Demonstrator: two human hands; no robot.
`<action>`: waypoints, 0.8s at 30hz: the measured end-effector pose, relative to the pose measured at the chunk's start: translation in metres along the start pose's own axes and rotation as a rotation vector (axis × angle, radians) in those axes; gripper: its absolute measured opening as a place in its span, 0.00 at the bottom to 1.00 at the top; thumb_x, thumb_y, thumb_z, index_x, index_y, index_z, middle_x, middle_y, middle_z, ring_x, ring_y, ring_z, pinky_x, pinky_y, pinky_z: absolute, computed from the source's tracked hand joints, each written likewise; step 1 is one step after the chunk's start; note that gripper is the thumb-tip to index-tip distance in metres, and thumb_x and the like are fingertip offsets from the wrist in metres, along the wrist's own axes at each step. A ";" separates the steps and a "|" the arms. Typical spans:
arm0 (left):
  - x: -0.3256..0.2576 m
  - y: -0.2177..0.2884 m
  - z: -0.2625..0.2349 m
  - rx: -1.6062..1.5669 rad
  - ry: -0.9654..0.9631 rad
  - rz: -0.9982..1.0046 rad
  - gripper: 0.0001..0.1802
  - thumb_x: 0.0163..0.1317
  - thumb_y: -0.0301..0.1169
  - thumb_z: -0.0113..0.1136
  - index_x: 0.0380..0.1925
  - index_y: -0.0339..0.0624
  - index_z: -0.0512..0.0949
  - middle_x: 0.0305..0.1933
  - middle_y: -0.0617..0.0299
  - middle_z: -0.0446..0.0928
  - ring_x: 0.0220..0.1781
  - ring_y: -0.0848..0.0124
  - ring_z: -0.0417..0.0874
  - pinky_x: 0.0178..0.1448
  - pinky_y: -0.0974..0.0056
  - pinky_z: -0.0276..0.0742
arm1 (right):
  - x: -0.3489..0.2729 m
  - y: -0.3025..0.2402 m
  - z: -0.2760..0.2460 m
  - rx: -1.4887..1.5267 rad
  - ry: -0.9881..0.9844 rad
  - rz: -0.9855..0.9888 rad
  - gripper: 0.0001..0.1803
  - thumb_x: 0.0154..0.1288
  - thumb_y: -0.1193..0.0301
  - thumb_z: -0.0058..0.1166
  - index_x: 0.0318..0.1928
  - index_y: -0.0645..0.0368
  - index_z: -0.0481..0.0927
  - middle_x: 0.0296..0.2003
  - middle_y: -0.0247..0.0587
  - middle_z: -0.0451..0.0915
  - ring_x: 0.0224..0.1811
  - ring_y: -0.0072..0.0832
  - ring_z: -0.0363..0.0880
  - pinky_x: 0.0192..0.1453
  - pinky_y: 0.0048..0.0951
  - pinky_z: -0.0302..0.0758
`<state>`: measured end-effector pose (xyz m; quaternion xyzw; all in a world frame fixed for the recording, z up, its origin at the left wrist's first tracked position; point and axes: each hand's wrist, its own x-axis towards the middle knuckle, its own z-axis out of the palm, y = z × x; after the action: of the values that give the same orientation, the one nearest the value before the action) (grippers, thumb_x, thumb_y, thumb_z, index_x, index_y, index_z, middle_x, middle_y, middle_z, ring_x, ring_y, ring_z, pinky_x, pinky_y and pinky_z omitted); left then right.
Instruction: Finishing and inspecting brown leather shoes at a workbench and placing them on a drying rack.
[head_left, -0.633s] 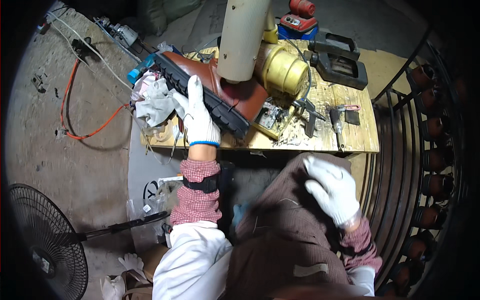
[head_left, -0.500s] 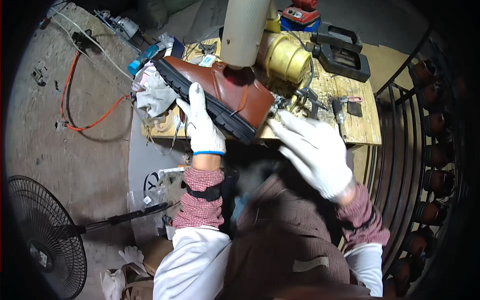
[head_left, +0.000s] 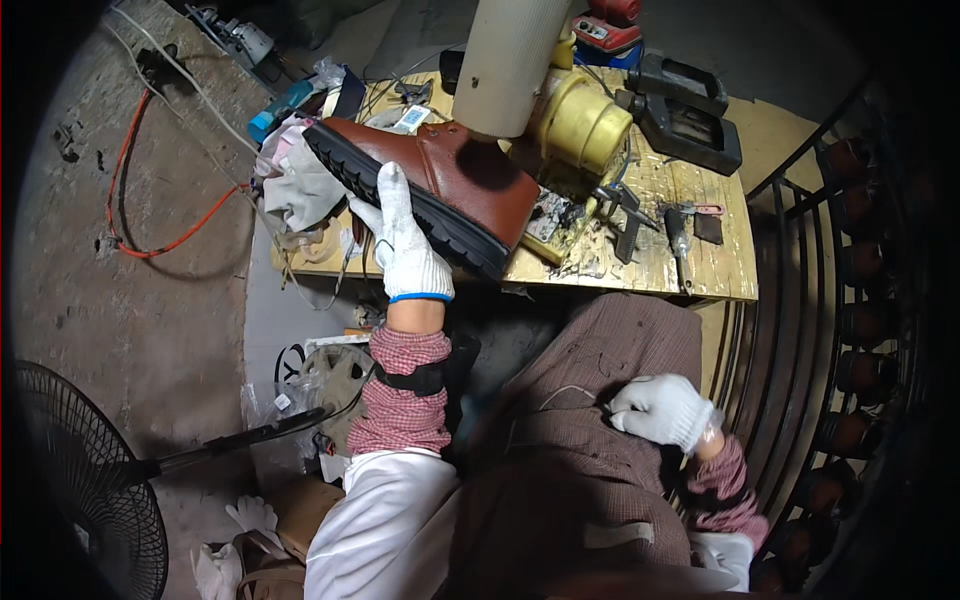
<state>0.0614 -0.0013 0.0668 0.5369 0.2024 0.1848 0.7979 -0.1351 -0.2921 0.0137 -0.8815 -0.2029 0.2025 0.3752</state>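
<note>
My left hand [head_left: 408,240], in a white knit glove, grips a brown leather boot [head_left: 475,195] by its thick black sole [head_left: 440,225]. The boot is tipped on its side over the near part of the wooden workbench [head_left: 720,265], toe to the far left. Its opening lies out of sight, below the mouth of a pale cylinder [head_left: 510,70]. Low over my lap, my gloved right hand [head_left: 662,410] is closed, its fingertips pressed together against the brown checked apron [head_left: 620,340]. Whatever those fingers may pinch is too small to name. A pale thread [head_left: 570,392] lies beside them.
Beside the cylinder is a yellow round housing [head_left: 585,125]. Black containers [head_left: 690,130] and hand tools [head_left: 678,245] lie on the bench's right side, crumpled cloths [head_left: 300,185] at its left. A black fan [head_left: 90,480] stands lower left. A rack of shoes [head_left: 865,270] lines the right.
My right hand has dropped from beside the boot's heel to my lap, and its spread fingers have closed. A brown strap on the boot's side no longer shows. The left hand keeps its grip.
</note>
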 end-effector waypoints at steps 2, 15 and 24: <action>0.013 -0.011 -0.012 -0.067 0.058 -0.036 0.43 0.71 0.54 0.63 0.78 0.46 0.61 0.77 0.60 0.63 0.73 0.66 0.69 0.72 0.57 0.70 | -0.014 -0.004 0.011 0.143 0.168 0.067 0.12 0.61 0.62 0.66 0.40 0.56 0.86 0.38 0.43 0.87 0.40 0.42 0.87 0.48 0.37 0.83; -0.108 -0.070 -0.115 0.186 -0.640 -0.255 0.46 0.74 0.68 0.43 0.80 0.50 0.56 0.84 0.59 0.56 0.82 0.55 0.59 0.85 0.48 0.52 | -0.015 -0.046 0.005 0.095 0.240 -0.237 0.47 0.56 0.49 0.71 0.71 0.62 0.72 0.75 0.53 0.67 0.72 0.50 0.71 0.69 0.43 0.73; -0.116 -0.067 -0.045 0.446 -1.403 -0.443 0.51 0.74 0.70 0.40 0.81 0.42 0.53 0.77 0.50 0.65 0.71 0.57 0.74 0.77 0.51 0.67 | -0.141 -0.113 -0.042 -0.306 1.122 -0.292 0.16 0.53 0.57 0.75 0.31 0.54 0.83 0.29 0.36 0.80 0.29 0.41 0.78 0.35 0.41 0.71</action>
<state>-0.0552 -0.0496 0.0035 0.6234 -0.2160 -0.4084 0.6308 -0.2553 -0.3165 0.1528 -0.8609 -0.1199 -0.3789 0.3177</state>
